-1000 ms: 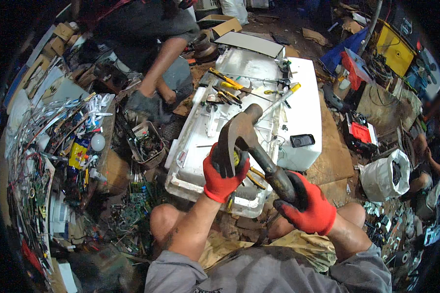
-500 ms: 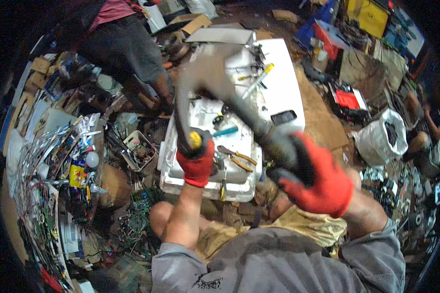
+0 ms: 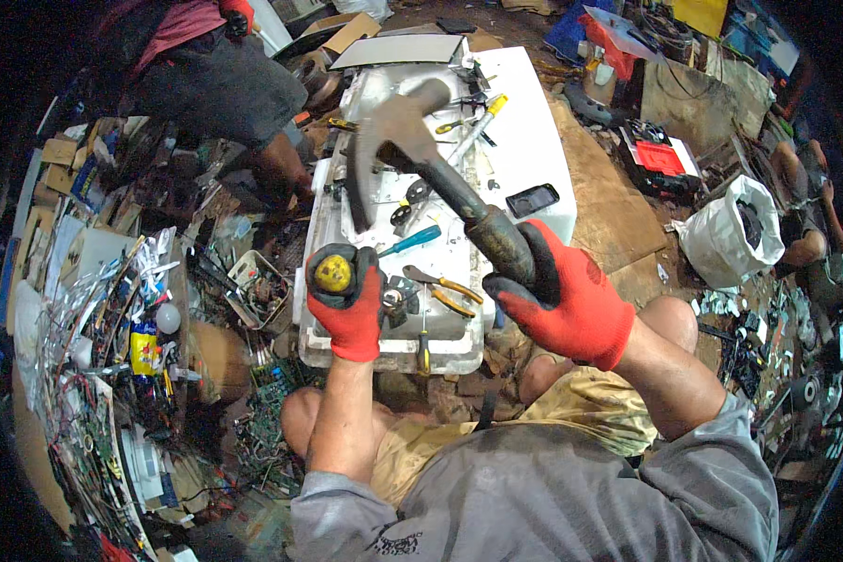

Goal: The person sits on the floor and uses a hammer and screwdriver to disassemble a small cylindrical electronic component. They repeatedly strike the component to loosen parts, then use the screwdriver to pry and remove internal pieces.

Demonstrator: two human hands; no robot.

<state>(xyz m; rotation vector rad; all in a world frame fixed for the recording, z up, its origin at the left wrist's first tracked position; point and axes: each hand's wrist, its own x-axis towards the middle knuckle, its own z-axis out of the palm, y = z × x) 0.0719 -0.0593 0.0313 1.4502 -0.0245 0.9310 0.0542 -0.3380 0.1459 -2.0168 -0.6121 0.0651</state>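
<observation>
My right hand (image 3: 562,295), in a red-and-black glove, grips the dark handle of a large claw hammer (image 3: 403,136), its head raised over the white plastic panel (image 3: 328,342). My left hand (image 3: 347,309), gloved alike, is closed on a round yellow-ended tool (image 3: 332,273) seen end-on; its other end is hidden. Near it on the panel lie a blue-handled screwdriver (image 3: 417,236), yellow-handled pliers (image 3: 450,298), a yellow-and-black screwdriver (image 3: 423,354) and small dark parts. A black phone (image 3: 532,199) rests on the smooth white board to the right.
A co-worker (image 3: 215,84) with gloved hand is at upper left; another person (image 3: 801,248) is at far right. Scrap wires and boards (image 3: 112,375) crowd the left. A white sack (image 3: 731,239), a red-and-black case (image 3: 658,155) and cardboard (image 3: 609,215) lie to the right.
My left hand has moved left and slightly upward, away from the hammer head. The hammer has risen over the upper panel, with my right hand higher. The co-worker at upper left has shifted.
</observation>
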